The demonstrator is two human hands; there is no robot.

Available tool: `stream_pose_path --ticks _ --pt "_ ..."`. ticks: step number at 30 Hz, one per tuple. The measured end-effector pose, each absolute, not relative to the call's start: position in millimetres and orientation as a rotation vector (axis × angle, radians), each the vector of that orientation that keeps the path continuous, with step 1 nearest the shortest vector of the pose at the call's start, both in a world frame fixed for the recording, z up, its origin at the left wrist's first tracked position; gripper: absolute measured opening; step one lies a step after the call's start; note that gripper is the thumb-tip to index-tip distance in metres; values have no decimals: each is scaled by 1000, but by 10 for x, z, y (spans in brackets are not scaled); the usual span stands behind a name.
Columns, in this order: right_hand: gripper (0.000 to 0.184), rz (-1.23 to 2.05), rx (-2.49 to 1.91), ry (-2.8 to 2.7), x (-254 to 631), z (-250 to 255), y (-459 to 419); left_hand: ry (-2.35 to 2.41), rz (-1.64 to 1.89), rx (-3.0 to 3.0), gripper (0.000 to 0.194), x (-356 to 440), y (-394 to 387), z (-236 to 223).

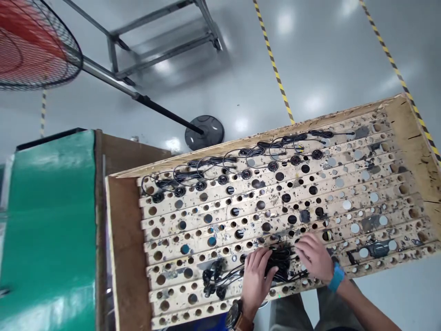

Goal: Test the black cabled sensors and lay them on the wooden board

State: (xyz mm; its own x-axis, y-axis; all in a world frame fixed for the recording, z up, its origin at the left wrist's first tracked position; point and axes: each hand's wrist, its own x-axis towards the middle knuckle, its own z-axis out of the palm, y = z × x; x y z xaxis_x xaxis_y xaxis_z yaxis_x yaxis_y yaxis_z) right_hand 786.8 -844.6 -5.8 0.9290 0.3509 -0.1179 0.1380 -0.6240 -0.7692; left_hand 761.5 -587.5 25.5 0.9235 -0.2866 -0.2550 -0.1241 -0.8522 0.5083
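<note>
Bundle of thin, black, coated cables (280, 263), lying at the near side of a pale, hole-drilled wooden bench with raised walls (126, 257).
Judged light and pliant, with a smooth jacket prone to slip and tangle; the thick middle appears the soundest hold, sparing likely weaker joints at the small, dark end pieces (214, 278) clustered to its left. Strands overlap unevenly. The bare left hand (257, 276) curves over the bundle's left side, thumb spread from fingers; firmness of grip cannot be told. The bare right hand (314, 257) has bent fingers at the right side; whether they pinch a strand cannot be told.
</note>
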Motion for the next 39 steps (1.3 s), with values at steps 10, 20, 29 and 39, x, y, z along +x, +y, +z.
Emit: stream_pose_path --ticks 10,20,29,39 --pt "8 434 -2284 -244 7399 -36 -7926 -224 -732 2490 61 7442 -5610 201" --pt "14 472 -2213 -297 7624 99 -7610 -63 -683 2147 54 7668 -5471 409" --pt "7 469 -1707 -61 7983 466 -7320 161 -627 2173 33 7648 -4806 492" --pt "24 426 -990 268 8585 1043 -7205 213 -806 2016 40 7820 -4627 736"
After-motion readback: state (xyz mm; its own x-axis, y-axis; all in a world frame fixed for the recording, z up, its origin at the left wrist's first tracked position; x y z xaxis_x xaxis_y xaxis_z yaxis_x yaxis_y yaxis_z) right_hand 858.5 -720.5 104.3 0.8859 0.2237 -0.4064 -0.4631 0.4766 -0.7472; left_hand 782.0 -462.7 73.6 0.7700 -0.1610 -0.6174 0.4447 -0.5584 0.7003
